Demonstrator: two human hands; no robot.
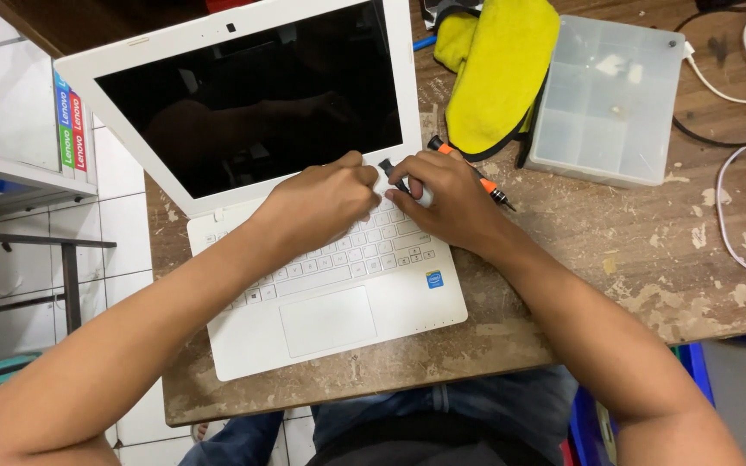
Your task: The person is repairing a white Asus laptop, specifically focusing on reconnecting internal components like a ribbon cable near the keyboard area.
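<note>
A white laptop [330,332] lies open on a worn wooden table [649,259], its dark screen [252,95] tilted back. My left hand [321,203] rests curled on the upper keyboard near the hinge. My right hand [446,198] sits beside it, fingers closed around a small tool with a black tip and pale handle [395,177], pointed at the lower right corner of the screen bezel. A black and orange screwdriver [485,183] lies on the table just behind my right hand.
A yellow cloth [498,69] and a clear plastic compartment box [610,99] sit at the back right. White and black cables [736,164] run along the right side. The table's front edge is near my lap; tiled floor shows at left.
</note>
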